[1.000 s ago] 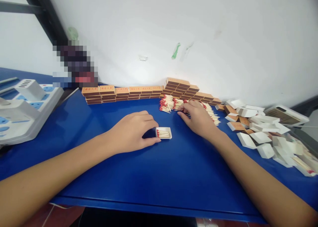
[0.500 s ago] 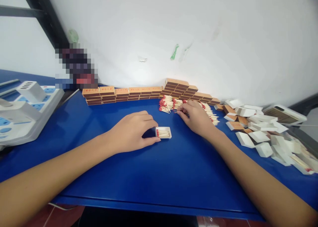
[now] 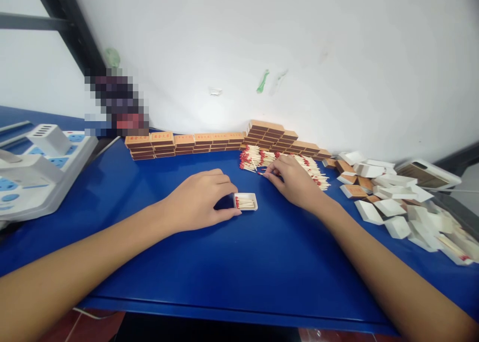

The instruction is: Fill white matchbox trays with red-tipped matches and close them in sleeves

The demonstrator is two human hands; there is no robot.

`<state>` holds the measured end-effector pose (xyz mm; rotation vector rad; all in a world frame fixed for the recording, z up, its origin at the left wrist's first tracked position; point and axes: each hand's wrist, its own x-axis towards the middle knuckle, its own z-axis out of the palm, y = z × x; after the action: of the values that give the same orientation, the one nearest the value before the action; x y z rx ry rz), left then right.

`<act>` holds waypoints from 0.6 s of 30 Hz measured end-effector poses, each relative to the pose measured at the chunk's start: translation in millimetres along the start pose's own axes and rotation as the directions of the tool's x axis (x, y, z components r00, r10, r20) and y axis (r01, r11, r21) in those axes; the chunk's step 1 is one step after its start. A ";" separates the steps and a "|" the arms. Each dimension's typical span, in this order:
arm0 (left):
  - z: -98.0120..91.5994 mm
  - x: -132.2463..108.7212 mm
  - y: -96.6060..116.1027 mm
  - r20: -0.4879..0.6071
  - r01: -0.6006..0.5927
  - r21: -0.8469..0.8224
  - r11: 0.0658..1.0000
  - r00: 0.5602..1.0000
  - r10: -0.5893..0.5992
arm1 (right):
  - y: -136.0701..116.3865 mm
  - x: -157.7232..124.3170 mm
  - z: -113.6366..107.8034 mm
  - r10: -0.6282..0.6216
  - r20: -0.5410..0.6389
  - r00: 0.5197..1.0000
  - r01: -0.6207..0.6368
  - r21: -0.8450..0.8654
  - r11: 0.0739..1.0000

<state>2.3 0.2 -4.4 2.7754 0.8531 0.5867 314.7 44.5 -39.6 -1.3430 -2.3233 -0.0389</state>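
My left hand (image 3: 204, 200) rests on the blue table, its thumb and fingers closed on the left end of a white matchbox tray (image 3: 255, 202). Inside the tray lie several red-tipped matches (image 3: 245, 203), heads to the left. My right hand (image 3: 290, 180) is at the near edge of a loose pile of matches (image 3: 249, 158), fingers pinched together. Red match heads (image 3: 261, 173) poke out at its fingertips; how many matches it grips I cannot tell. The hand covers part of the pile.
Filled-looking matchboxes (image 3: 187, 141) stand in stacked rows along the white wall. To the right lies a heap of white trays (image 3: 391, 206) and brown sleeves, with a phone-like object (image 3: 426, 173) behind. A white power strip (image 3: 48, 197) with plugs sits at the left.
My right hand has drawn slightly down toward me, and match heads now show at its fingertips. My left hand still keeps the tray in place.
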 end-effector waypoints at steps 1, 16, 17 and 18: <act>-0.1 0.0 -0.2 -0.001 0.000 -0.002 1.000 1.000 0.000 | -1.1 -0.5 -1.5 -0.004 0.011 1.000 0.004 0.003 1.000; 1.9 0.9 -1.4 -0.013 0.011 0.009 1.000 1.000 -0.011 | -95.0 -17.9 -26.9 -0.239 0.039 0.970 0.239 0.008 0.971; 2.1 1.0 -1.5 -0.013 0.005 0.008 1.000 1.000 -0.005 | -95.7 -17.6 -24.3 -0.252 0.039 0.967 0.253 -0.015 0.967; 2.5 1.0 -1.6 -0.012 -0.001 0.005 1.000 1.000 0.001 | -95.7 -17.4 -22.0 -0.259 0.040 0.965 0.260 -0.035 0.965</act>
<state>3.3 2.0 -6.8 2.7803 0.8565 0.6034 250.9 -25.3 -7.9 -1.0558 -2.5261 -0.1450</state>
